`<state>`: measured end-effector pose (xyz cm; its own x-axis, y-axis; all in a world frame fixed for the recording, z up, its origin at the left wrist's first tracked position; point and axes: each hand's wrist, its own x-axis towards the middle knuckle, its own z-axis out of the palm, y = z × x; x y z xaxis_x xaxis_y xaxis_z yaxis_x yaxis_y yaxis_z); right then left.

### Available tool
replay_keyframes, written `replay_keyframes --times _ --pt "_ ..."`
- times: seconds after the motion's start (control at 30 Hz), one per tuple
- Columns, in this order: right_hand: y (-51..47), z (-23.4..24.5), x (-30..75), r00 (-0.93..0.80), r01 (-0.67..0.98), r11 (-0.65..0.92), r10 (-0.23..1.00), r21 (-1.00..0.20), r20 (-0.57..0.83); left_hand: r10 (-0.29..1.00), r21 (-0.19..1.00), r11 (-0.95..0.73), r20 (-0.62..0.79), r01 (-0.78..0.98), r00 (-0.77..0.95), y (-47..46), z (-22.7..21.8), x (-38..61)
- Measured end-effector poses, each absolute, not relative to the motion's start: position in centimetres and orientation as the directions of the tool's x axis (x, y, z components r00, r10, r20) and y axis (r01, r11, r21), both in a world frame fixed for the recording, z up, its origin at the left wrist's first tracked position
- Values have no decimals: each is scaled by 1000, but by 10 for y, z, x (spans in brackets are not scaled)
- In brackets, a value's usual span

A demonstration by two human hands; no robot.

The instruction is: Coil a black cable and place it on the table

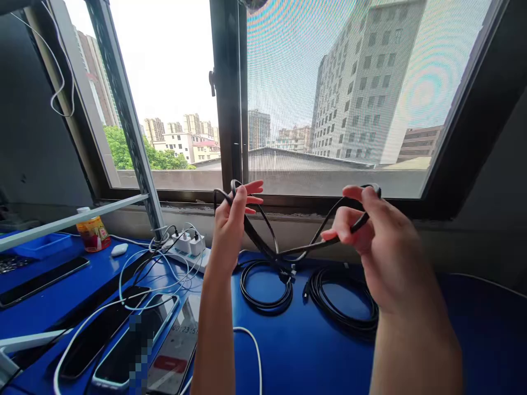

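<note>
My left hand point(231, 216) grips a black cable point(258, 241) between thumb and palm, its other fingers stretched out to the right. Strands of that cable sag in a V between both hands, the low point just above the table. At the right, my right hand point(385, 247) is curled around a loop of the same cable, with thumb and index finger pinching it. Beneath the hands lie two coiled black cables: a smaller coil point(267, 311) left of centre and a thicker coil point(335, 317) to the right, partly covered by my right wrist.
On the blue table point(304, 356) at left lie several phones, one a light-framed phone point(135, 340), among tangled white cables. A white power strip point(191, 255) with chargers, an orange-lidded jar point(94, 233) and a metal shelf post point(127, 109) stand near the window.
</note>
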<state>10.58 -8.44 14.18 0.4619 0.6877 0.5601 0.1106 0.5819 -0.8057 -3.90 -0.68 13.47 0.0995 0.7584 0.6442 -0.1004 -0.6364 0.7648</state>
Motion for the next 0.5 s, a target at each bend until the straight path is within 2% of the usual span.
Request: replay_keyframes --times 0.13,0.23,0.5 --pt "-101 149 123 597 -36 527 692 -849 405 785 785 -620 620 -5 -6 -2 136 -50" --pt "-115 152 135 609 -142 487 730 -862 312 804 803 -593 595 59 -16 2 135 -57" --pt "-126 140 153 638 -54 553 660 -831 398 809 802 -587 586 112 45 6 132 -58"
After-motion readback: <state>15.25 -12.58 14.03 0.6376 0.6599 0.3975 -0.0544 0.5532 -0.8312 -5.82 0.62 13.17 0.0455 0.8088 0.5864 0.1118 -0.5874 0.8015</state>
